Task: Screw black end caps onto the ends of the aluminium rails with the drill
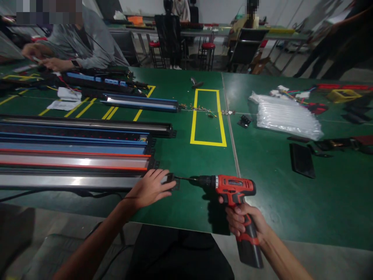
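Note:
My right hand (241, 219) is wrapped round the grip of a red and black cordless drill (236, 186), with the index finger by the trigger. Its long thin bit points left and reaches the black end cap (169, 179) of a silver light bar (72, 181). Whether the tip sits in a screw is too small to tell. My left hand (153, 186) lies over that end of the bar, fingers spread and flat on it. Directly behind lie an orange-edged bar (75, 161) and blue bars (72, 147), side by side.
A blue bar (142, 103) lies farther back beside scattered screws (198, 108). To the right are a plastic-wrapped bundle (287, 116), a black phone (302, 159) and a small black part (244, 121). A co-worker in grey (90, 42) sits at the far left. A cable (87, 193) runs along the front.

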`<state>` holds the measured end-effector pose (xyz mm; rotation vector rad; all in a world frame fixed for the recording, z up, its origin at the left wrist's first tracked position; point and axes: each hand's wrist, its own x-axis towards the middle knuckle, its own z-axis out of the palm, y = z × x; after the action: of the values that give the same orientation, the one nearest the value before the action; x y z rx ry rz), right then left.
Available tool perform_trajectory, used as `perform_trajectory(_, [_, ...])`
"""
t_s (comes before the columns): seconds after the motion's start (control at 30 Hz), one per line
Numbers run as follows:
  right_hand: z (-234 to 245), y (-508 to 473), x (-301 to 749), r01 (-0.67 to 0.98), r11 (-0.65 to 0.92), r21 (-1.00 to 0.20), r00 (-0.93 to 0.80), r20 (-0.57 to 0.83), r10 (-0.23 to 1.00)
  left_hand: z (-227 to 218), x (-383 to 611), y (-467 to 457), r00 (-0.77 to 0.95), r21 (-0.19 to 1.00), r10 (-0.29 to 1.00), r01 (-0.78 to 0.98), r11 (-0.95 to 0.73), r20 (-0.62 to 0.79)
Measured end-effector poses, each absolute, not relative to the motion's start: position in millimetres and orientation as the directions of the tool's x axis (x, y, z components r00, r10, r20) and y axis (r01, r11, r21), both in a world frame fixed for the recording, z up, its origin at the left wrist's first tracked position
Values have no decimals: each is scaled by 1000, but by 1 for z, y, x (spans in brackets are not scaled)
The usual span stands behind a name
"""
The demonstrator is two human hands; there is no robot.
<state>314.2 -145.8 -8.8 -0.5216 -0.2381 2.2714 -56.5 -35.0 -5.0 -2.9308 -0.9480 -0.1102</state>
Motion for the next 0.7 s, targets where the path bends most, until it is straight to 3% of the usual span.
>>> perform_trajectory(0.4, [-11,-127,315,-624,-712,-323,-639,-313,703,-15,-58,-33,789,105,596,586,-803,154])
perform_trajectory(0.7, [-9,-124,315,-610,-718,-335,-645,-315,696,-16,-59,-34,799,13,591,593,-805,109])
